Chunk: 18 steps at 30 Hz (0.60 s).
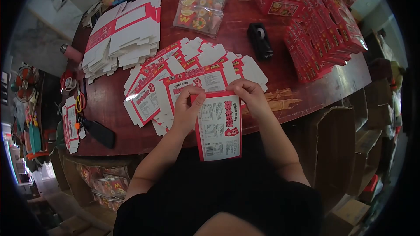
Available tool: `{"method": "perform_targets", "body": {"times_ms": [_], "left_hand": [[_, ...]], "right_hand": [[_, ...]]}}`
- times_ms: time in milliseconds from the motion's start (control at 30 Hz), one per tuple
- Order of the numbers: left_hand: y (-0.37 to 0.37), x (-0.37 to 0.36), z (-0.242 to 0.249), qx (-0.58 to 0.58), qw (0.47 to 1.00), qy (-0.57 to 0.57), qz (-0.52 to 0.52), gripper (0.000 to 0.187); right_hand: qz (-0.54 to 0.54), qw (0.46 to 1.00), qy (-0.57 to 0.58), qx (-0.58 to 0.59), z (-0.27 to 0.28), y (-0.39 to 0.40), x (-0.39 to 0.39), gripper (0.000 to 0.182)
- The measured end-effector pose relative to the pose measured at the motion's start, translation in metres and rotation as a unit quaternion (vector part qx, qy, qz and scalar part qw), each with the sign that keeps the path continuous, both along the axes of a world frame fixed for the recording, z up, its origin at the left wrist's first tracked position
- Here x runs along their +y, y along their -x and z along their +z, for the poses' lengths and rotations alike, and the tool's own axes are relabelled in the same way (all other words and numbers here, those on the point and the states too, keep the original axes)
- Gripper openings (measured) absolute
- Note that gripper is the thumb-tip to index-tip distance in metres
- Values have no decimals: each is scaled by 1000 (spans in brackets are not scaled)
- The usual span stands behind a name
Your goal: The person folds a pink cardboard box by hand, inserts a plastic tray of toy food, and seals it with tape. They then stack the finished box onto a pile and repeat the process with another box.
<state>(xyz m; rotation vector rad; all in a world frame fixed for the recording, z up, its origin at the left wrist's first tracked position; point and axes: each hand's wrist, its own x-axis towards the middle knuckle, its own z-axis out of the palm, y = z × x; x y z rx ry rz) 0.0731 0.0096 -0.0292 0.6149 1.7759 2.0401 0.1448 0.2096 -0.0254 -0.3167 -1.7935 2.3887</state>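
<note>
Between my two hands is a red and white printed carton (pixel 219 126), its printed panel facing up and its lower end close to my body. My left hand (pixel 189 105) pinches its upper left corner. At the upper right corner, my right hand (pixel 248 94) grips the top edge with thumb and fingers. Just beyond my hands lies a spread of flat, unfolded cartons (pixel 148 98) with the same red print, overlapping one another. Whether the held carton's far end is folded shut is hidden by my fingers.
A stack of flat white and red cartons (pixel 131 30) lies at the back left. Clear candy packets (pixel 201 15) sit at the back. A black tape dispenser (pixel 260 41) stands near upright red boxes (pixel 321 39). A black phone-like object (pixel 99 133) and scissors (pixel 80 102) are left.
</note>
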Motion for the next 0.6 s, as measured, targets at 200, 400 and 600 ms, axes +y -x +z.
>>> {"method": "perform_targets", "body": {"times_ms": [200, 400, 600], "left_hand": [[-16, 4, 4, -33, 997, 66, 7, 24], [14, 4, 8, -28, 994, 68, 86, 27], [36, -24, 6, 54, 984, 86, 146, 27]], "right_hand": [[-56, 990, -130, 21, 11, -15, -16, 21], [-233, 955, -180, 20, -2, 28, 66, 27], [-212, 911, -311, -168, -37, 57, 181, 22]]}}
